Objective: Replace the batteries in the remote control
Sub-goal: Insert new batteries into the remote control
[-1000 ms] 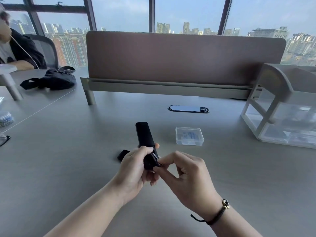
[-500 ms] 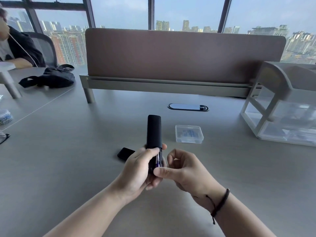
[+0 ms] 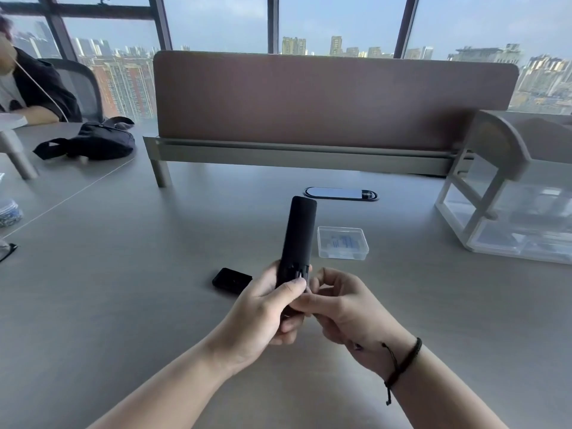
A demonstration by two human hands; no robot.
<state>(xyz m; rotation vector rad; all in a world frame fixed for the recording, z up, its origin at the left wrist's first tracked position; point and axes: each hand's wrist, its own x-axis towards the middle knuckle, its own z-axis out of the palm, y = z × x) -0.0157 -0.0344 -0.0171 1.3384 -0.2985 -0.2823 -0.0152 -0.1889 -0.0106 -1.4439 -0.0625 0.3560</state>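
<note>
The left hand [image 3: 263, 308] grasps the remote [image 3: 297, 243]; the right hand [image 3: 343, 308] pinches its near end, where a battery may spring out.

Gray desk [image 3: 123, 305]: batt. cover [image 3: 232, 280], clear box [image 3: 343, 243], bag [image 3: 93, 144].

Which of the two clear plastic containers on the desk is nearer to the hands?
The small flat clear box, right beside the remote; the large drawer unit stands at the far right.
</note>
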